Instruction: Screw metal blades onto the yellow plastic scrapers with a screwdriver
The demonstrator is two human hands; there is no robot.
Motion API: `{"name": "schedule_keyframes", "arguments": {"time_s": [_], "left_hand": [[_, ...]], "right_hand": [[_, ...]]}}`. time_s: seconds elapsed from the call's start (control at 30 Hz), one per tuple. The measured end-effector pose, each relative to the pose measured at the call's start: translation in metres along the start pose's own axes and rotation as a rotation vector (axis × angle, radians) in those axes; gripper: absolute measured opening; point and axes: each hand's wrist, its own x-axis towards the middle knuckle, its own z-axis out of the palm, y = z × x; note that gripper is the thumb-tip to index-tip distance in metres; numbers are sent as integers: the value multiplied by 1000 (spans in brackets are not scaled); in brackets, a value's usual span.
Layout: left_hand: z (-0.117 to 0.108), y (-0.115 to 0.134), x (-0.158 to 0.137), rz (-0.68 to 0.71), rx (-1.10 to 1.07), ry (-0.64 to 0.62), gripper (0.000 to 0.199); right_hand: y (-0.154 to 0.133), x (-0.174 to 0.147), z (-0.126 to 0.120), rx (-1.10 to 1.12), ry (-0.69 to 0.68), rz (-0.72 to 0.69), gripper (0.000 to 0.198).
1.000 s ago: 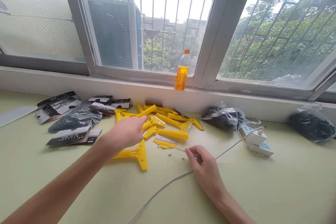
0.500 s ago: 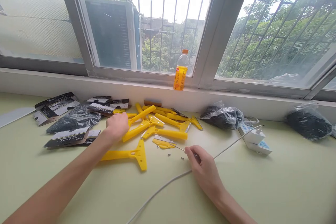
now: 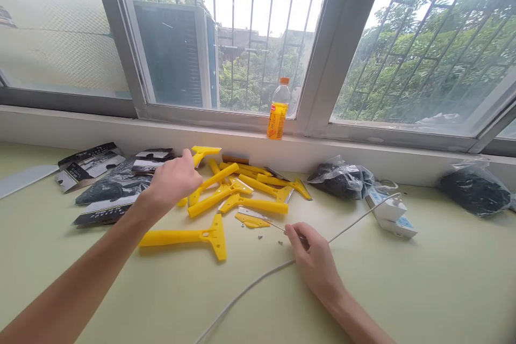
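Gripping a yellow scraper [image 3: 206,150] at eleven o'clock, your left hand [image 3: 174,177] curls its fingers round it. Your right hand [image 3: 312,250], toward one, pinches a thin metal tool [image 3: 277,226] between its fingers. Printed black-and-white cards [image 3: 102,213] lie around ten, an orange-capped bottle [image 3: 277,119] stands at twelve, lettering on both too small to read!

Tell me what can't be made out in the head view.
In the head view:
Held yellow scraper: handle mostly covered by the left hand.
Thin metal tool: grip mostly covered by the right hand.
Tiny metal parts: details too small.
Cable: near end cut off by the bottom edge.
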Motion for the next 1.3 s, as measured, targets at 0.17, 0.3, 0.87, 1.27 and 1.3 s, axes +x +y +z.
{"name": "schedule_keyframes", "arguments": {"time_s": [0.17, 0.3, 0.87, 1.27, 1.3], "left_hand": [[-4, 22, -23, 151, -452, -108, 43], [19, 41, -36, 275, -824, -573, 44], [38, 69, -70, 366, -981, -1254, 32], [63, 73, -74, 287, -835, -786, 24], [65, 73, -72, 286, -809, -746, 23]], "right_hand": [[-5, -2, -3, 202, 109, 84, 58], [-5, -2, -5, 369, 208, 129, 61], [-7, 1, -9, 441, 79, 122, 57], [-2, -6, -3, 336, 37, 41, 47], [-1, -6, -3, 264, 18, -11, 45]]}}
